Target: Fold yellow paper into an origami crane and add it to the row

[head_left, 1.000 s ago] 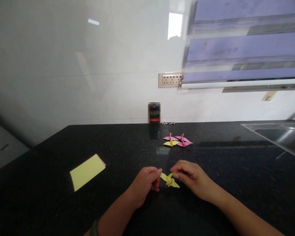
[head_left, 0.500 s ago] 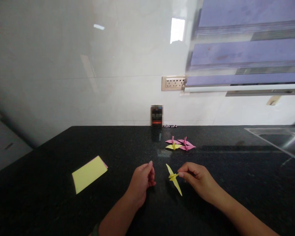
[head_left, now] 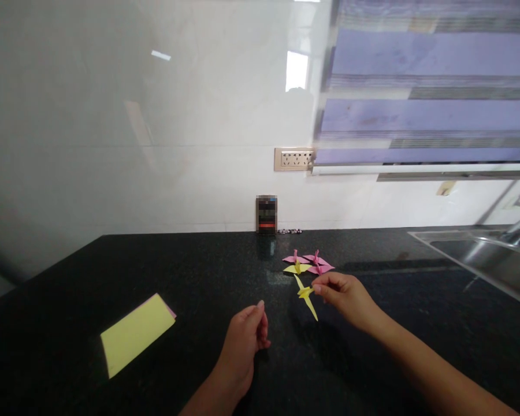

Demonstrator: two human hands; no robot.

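Between the thumb and fingers of my right hand (head_left: 340, 294) a yellow origami crane (head_left: 305, 293) is pinched by one pointed end, its wings spread. It is in front of a small group of folded cranes: a yellow crane (head_left: 298, 268) and three pink ones, among them a pink crane (head_left: 320, 269) at the front right. My left hand (head_left: 247, 341) rests at the counter to the left of the held crane, its fingers curled in and the thumb on top, with nothing visible in it.
A stack of yellow paper (head_left: 138, 335), with pink showing beneath, lies on the black counter (head_left: 190, 260) at left. By the wall stands a dark pixelated box (head_left: 266, 215) with a beaded strand (head_left: 290, 231) beside it. A metal sink (head_left: 481, 254) is at right.
My right hand has carried the yellow crane farther back, closer to the group of cranes. My left hand keeps its curled pose. The camera view has shifted somewhat.
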